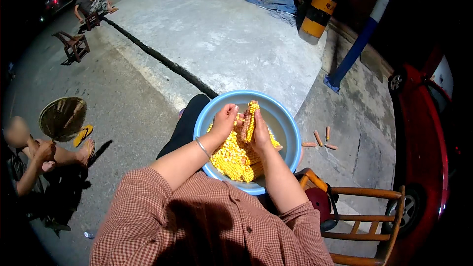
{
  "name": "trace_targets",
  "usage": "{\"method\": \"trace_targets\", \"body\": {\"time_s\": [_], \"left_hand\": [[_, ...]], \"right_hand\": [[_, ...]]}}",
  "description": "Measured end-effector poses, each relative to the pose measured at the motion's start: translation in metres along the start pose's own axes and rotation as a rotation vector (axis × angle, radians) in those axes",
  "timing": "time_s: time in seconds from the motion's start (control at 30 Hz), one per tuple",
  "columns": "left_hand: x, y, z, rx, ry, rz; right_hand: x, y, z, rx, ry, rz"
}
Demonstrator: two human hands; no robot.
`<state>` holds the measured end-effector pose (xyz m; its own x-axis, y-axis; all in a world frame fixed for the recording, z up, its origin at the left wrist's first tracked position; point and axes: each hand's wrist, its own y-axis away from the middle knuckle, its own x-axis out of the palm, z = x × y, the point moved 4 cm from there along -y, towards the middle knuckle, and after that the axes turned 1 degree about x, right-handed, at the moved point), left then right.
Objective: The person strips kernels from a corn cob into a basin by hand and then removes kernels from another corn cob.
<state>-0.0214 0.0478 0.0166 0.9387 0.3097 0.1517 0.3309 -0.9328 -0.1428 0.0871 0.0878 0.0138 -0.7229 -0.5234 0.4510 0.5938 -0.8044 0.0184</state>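
A partly stripped corn cob (250, 124) stands nearly upright over a blue basin (291, 130), with yellow kernels along one side and bare pinkish rows on the other. My right hand (261, 135) is closed around it from the right. Just left of the cob, my left hand (225, 122) is closed, thumb and fingers drawn together; what is in them, if anything, is hidden. A metal bangle (202, 147) circles my left wrist. Loose yellow kernels (229, 150) and more corn cobs (241, 171) fill the basin, which rests at my lap.
Several bare cobs (319, 138) lie on the ground right of the basin. Beside me stands a wooden chair (367, 218), with a red car (421, 143) beyond. A person with a hand fan (63, 119) sits at left. A striped pillar (322, 7) and blue-white pole (357, 44) rise ahead.
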Motion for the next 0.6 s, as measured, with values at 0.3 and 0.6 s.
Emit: {"method": "trace_targets", "body": {"time_s": [0.3, 0.6], "left_hand": [[0.012, 0.002, 0.009, -0.048, 0.175, 0.202], [0.004, 0.006, 0.006, 0.013, 0.007, 0.191]], "right_hand": [[0.010, 0.007, -0.005, 0.124, 0.175, -0.109], [0.009, 0.007, -0.005, 0.216, 0.126, -0.018]]}}
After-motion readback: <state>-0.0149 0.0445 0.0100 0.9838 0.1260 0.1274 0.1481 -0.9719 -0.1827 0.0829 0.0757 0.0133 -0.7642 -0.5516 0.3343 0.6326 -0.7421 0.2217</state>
